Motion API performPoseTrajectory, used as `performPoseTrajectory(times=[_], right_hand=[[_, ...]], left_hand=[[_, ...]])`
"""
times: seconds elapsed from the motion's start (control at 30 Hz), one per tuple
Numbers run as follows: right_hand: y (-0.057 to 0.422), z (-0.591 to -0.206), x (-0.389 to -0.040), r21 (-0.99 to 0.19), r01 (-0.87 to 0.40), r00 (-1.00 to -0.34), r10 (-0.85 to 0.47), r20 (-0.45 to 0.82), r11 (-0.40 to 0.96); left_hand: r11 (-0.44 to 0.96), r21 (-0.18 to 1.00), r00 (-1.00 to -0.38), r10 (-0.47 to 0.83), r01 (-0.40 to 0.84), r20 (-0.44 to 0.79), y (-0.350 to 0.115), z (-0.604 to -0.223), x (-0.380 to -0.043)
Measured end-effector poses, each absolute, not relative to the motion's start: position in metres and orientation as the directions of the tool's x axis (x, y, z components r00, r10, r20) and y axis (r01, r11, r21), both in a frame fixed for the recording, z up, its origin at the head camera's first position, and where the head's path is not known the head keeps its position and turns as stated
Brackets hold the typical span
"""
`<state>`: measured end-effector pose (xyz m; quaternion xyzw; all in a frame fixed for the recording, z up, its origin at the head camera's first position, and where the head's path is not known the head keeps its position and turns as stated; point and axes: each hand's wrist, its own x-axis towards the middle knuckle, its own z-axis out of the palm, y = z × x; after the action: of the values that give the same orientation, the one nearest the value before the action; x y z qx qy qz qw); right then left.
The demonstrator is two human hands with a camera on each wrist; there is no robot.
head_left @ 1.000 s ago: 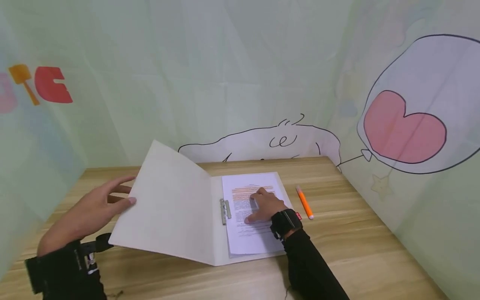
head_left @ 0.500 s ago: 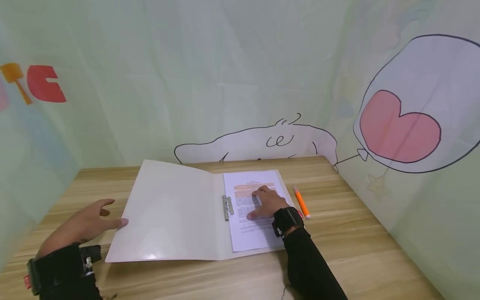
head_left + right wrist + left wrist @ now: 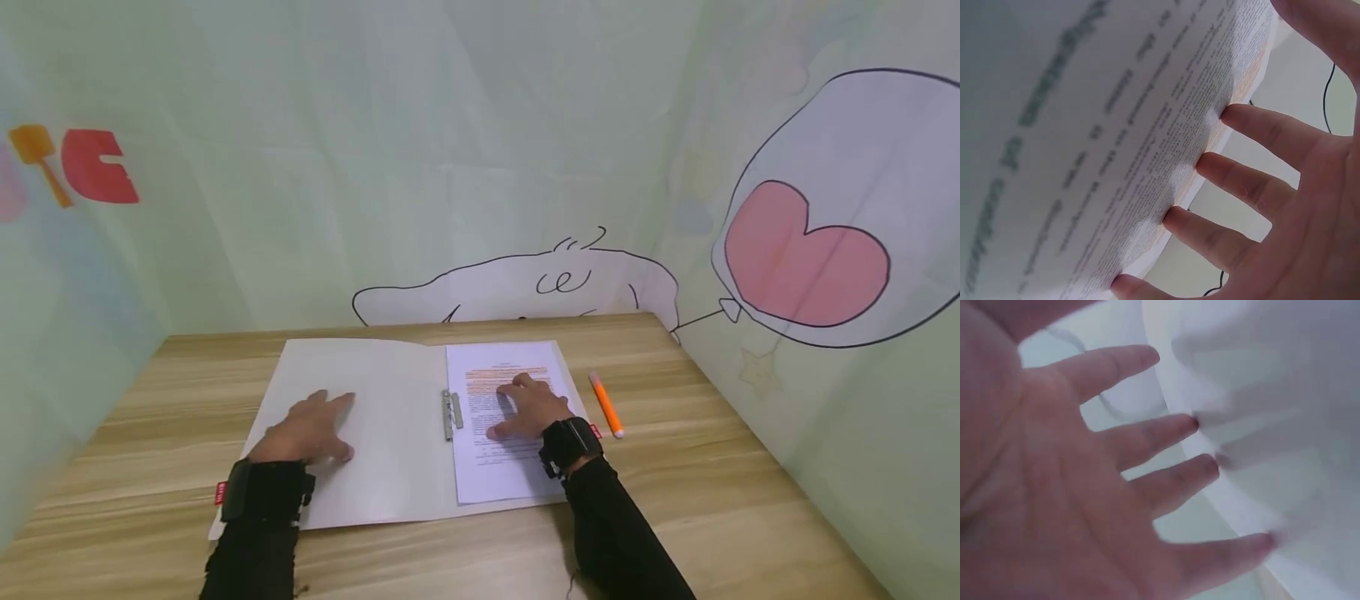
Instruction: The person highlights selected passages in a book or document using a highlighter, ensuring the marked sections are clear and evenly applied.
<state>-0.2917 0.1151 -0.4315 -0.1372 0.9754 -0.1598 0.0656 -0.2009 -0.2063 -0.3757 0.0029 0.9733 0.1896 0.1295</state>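
A white folder (image 3: 397, 467) lies spread flat on the table in the head view. Its metal clip (image 3: 447, 415) sits beside the spine, at the left edge of the printed sheets (image 3: 510, 479), whose upper lines are marked orange. My left hand (image 3: 303, 429) rests on the bare left cover with fingers spread; in the left wrist view its fingertips (image 3: 1207, 465) meet the white surface. On the printed page my right hand (image 3: 534, 408) presses with spread fingers, and the right wrist view shows its fingertips (image 3: 1210, 164) touching the paper. Neither hand grips anything.
An orange highlighter (image 3: 606, 406) lies on the wooden table (image 3: 675, 467) to the right of the folder. A pale curtain (image 3: 480, 167) with cartoon drawings stands behind the table and along both sides.
The left cover has come down from tilted to flat. My left hand has left its outer edge and moved right onto the cover. The right hand has stayed on the page.
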Motion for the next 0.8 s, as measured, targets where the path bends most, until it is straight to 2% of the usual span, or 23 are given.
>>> performPoseTrajectory(times=[0.23, 0.4, 0.53, 0.8], right_hand=[[0.099, -0.424, -0.278, -0.308, -0.298, -0.938, -0.337, -0.083, 0.904], [0.088, -0.416, -0.266, -0.307, -0.319, -0.928, -0.362, -0.093, 0.897], [0.08, -0.419, -0.262, -0.254, -0.354, -0.92, -0.383, -0.076, 0.9], [0.072, -0.42, -0.256, -0.185, -0.39, -0.913, -0.405, -0.046, 0.902]], left_hand=[[0.937, 0.35, -0.947, 0.087, -0.028, -0.308, -0.165, -0.39, -0.21], [0.933, 0.359, -0.957, 0.106, 0.002, -0.271, -0.147, -0.399, -0.213], [0.916, 0.401, -0.968, 0.107, 0.007, -0.228, -0.128, -0.404, -0.216], [0.975, 0.224, -0.981, 0.03, -0.014, -0.193, -0.11, -0.414, -0.209]])
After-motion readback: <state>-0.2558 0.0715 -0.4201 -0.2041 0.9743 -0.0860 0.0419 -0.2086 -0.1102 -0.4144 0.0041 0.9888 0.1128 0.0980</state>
